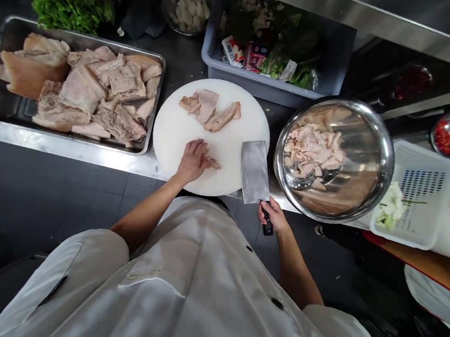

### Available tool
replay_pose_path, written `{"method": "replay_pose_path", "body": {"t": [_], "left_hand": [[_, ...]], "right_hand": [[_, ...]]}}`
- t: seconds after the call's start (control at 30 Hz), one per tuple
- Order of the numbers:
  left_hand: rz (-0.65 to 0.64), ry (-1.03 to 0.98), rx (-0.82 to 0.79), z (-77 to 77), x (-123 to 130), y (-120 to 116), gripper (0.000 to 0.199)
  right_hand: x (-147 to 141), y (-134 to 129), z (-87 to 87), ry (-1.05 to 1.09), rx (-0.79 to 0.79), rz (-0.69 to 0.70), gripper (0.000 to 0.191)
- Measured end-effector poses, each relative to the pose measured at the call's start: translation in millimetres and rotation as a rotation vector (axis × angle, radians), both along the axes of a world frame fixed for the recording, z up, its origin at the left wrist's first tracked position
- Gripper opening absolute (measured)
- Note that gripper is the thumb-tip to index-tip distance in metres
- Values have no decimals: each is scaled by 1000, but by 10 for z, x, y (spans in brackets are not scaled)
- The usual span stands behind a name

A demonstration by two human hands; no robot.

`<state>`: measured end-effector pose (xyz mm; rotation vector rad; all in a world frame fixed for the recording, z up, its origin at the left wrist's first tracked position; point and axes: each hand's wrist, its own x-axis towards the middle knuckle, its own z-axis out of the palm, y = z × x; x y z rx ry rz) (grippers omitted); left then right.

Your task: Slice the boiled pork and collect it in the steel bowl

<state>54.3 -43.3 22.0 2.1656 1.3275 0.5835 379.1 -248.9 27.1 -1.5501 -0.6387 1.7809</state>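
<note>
My right hand (274,215) is wrapped round the black handle of a cleaver (254,169). Its broad blade lies flat over the right edge of the round white cutting board (170,121). On the board, the curled fingers of my left hand (192,162) press on a small piece of cooked pork (211,163), partly hidden under them. Farther back on the board are more pork pieces (223,118). To the right, a large steel bowl (363,142) holds sliced pork (313,148). A metal tray (8,110) of big pork chunks (82,89) stands at the left.
Behind the board are a grey plastic bin (237,76) with scraps and wrappers, a small bowl of garlic cloves (189,13) and leafy greens (74,11). At right sit a white basket (431,173) with pale cut vegetables and a container of red chopped peppers (444,135).
</note>
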Motion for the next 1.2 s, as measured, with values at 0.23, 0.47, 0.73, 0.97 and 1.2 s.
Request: {"method": "replay_pose_path", "body": {"t": [0.23,0.47,0.73,0.97,1.2], "left_hand": [[199,72,-4,-93,241,-306,73],[197,-182,174,353,843,5,62],[-397,-170,157,729,2835,672,54],[72,302,161,400,1476,1126,49],[-23,499,-39,310,956,1381,45]], "right_hand": [[-1048,281,115,-53,71,200,36],[-1131,336,705,-236,268,148,23],[-691,-1064,1141,-467,121,-706,36],[-674,-1291,801,-418,23,-729,41],[-393,-861,565,-368,124,-228,32]]}}
